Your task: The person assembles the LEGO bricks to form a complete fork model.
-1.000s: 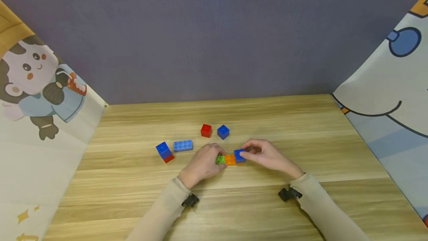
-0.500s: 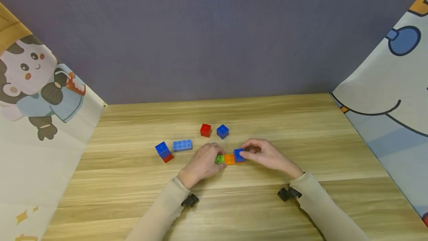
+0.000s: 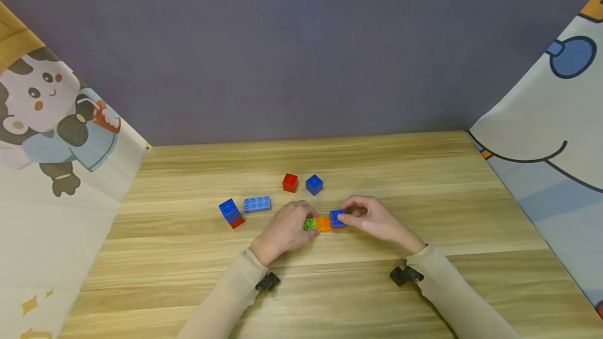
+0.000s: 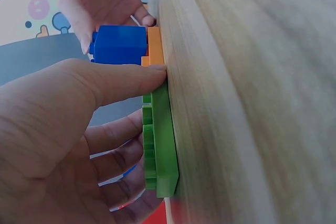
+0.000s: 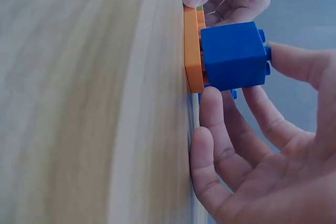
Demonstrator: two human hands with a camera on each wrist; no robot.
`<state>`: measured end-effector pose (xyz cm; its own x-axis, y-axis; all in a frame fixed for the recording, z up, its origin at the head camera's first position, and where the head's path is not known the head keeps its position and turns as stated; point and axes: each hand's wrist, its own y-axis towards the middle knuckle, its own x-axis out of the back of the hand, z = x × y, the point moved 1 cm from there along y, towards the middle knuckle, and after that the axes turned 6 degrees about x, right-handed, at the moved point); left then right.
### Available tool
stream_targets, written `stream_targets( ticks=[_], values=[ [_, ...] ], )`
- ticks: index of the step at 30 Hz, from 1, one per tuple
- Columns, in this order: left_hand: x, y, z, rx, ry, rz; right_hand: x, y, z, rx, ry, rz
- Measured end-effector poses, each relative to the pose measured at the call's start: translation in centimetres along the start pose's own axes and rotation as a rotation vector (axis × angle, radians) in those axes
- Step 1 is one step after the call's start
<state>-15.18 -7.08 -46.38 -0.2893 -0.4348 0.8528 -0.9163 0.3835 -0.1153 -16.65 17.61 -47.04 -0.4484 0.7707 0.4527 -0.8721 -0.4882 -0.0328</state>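
A flat green brick [image 4: 163, 150] and a flat orange brick [image 5: 192, 51] lie end to end on the table. My left hand [image 3: 288, 226] grips them from both sides, its thumb where orange meets green and its fingers along the far side of the green one. On the orange brick's right end stands a square blue brick [image 5: 233, 56], slightly tilted, with orange studs showing beneath it. My right hand [image 3: 377, 218] holds this blue brick, thumb [image 5: 296, 64] on its top studs and fingers [image 5: 212, 111] at its side.
Beyond the hands stand a red cube brick [image 3: 290, 183] and another blue cube brick [image 3: 314, 184]. To the left lie a long light-blue brick [image 3: 257, 204] and a blue brick stacked on red [image 3: 231, 213]. A grey wall [image 3: 301, 56] rises at the table's back.
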Motion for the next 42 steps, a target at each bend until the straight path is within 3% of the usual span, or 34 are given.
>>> stream_targets(
  ticks=[21, 30, 42],
  values=[
    [0.1, 0.1, 0.1, -0.021, 0.002, -0.022, -0.5, 1.0, 0.8, -0.086, 0.024, -0.030],
    [0.0, 0.1, 0.1, -0.012, -0.003, -0.016, -0.6, 0.2, 1.1, -0.211, 0.083, -0.014],
    [0.1, 0.1, 0.1, -0.003, -0.006, -0.003, -1.3, 0.2, 2.7, -0.175, -0.083, -0.098]
  ],
)
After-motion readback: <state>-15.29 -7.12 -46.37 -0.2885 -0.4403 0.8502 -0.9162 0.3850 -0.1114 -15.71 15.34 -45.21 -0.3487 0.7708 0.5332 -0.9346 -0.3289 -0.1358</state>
